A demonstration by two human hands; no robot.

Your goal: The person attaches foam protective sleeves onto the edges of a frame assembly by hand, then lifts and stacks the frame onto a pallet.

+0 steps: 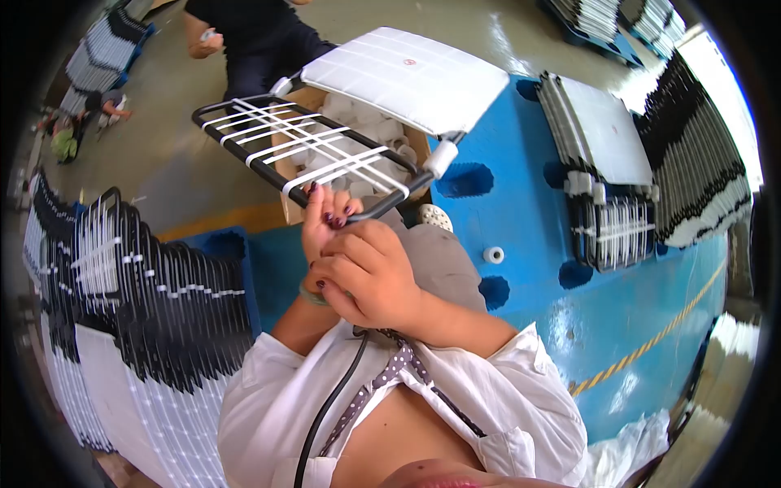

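Observation:
My left hand, with dark painted nails, has its fingers curled around the near black tube of a folding frame. White straps cross this frame, and a white quilted panel is hinged to it, tilted up and away. White plastic sleeves sit at the hinge corners. My right hand is closed in front of my left wrist, fingers bent against it; what lies inside them is hidden. A green bracelet shows on the left wrist. Beneath the frame stands a cardboard box of white plastic pieces.
Blue pallets lie ahead and right, bearing folded frames. A loose white sleeve rests on the blue surface. Stacks of black frames stand left and right. A person in dark clothes is beyond the box.

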